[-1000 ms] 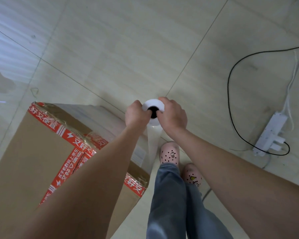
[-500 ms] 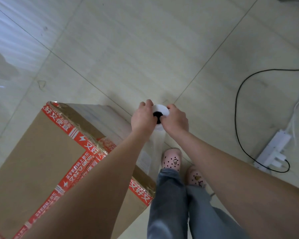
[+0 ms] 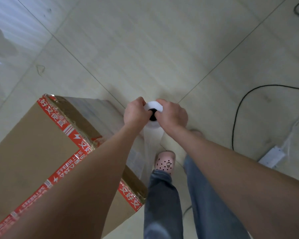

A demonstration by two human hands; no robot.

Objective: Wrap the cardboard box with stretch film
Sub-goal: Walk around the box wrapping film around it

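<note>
Two grips, your left grip [image 3: 135,112] and right grip [image 3: 173,114], curl tightly round the top of the upright stretch film roll [image 3: 154,107] near the cardboard box [image 3: 33,152] standing on the floor [image 3: 145,49] to your left, so pull the film taut and level as you walk round its corner.

- The left hand [image 3: 135,112] and right hand [image 3: 173,114] grip the top of the upright stretch film roll [image 3: 154,106], from 9 and 3 o'clock.
- The red-taped cardboard box [image 3: 33,149] stands at 8 o'clock of the roll.
- A power strip [image 3: 272,156] lies at 4 o'clock.
</note>
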